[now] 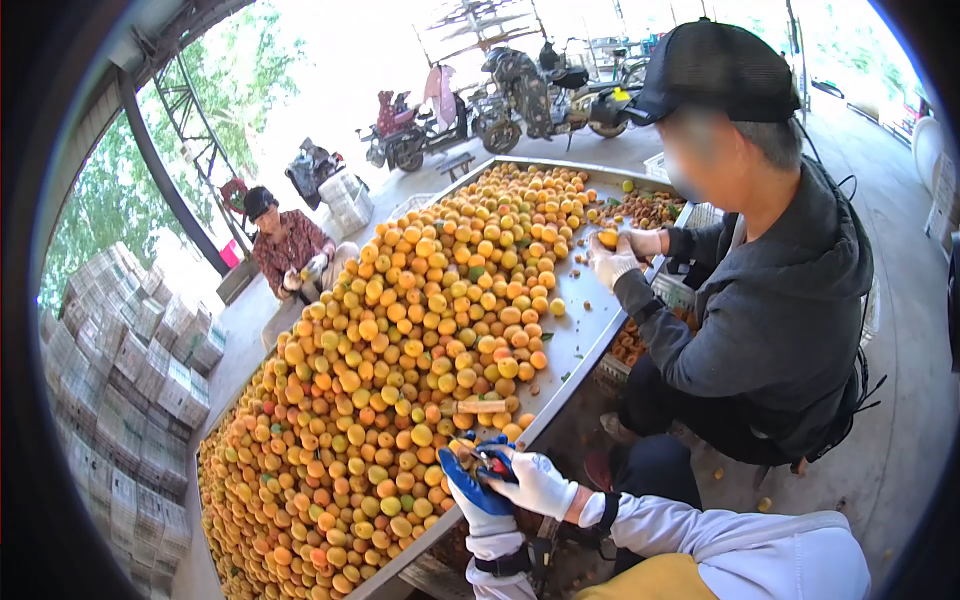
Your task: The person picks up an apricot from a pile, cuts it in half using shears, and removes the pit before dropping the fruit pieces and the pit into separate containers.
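My left hand (474,495), in a white knit glove with a blue coated palm, is turned up at the near edge of the sorting table (581,315). An apricot (460,445) shows at its fingertips, partly hidden by the fingers. My right hand (541,484), gloved alike, meets it from the right. Its fingers close around a small hand tool with a red part (498,469); the tool's exact kind is unclear. A large heap of apricots (390,352) lies just beyond both hands. On the heap rests a light wooden handle or block (480,406).
On my right a co-worker in a dark hooded jacket (765,300) handles an apricot over the table. Crates of fruit halves (619,360) stand below. Another person (289,247) sits across the heap. Stacked crates (135,397) line the left; scooters (420,131) stand behind.
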A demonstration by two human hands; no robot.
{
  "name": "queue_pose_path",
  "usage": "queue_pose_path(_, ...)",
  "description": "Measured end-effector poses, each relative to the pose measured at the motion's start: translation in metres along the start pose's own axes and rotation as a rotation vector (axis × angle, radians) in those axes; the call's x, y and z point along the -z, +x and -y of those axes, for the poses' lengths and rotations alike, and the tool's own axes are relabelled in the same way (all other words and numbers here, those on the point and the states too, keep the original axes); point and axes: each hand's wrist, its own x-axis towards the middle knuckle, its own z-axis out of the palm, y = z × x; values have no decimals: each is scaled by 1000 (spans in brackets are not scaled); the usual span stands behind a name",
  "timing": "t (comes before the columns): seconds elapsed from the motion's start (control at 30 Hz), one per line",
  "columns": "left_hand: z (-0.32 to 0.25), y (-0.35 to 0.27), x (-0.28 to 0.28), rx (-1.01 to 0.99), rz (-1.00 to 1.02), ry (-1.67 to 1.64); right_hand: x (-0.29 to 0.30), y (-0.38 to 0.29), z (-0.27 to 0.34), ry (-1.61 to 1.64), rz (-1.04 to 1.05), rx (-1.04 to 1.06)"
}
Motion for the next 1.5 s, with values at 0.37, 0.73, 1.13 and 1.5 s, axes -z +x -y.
queue_pose_path(0.37, -17, -1, 24, 134, 42, -99, 48, 30, 9, 916, -70, -321)
queue_pose_path(0.73, 19, -36, -14, 376, 14, 101, 37, 21, -4, 1494, -93, -80)
queue_pose_path(1.13, 36, -40, -18, 88, 86, 323, 11, 0, -15, 808, -414, 159)
queue_pose_path(1.5, 23, -52, -8, 32, 75, 486, 28, 35, -23, 1763, -20, -395)
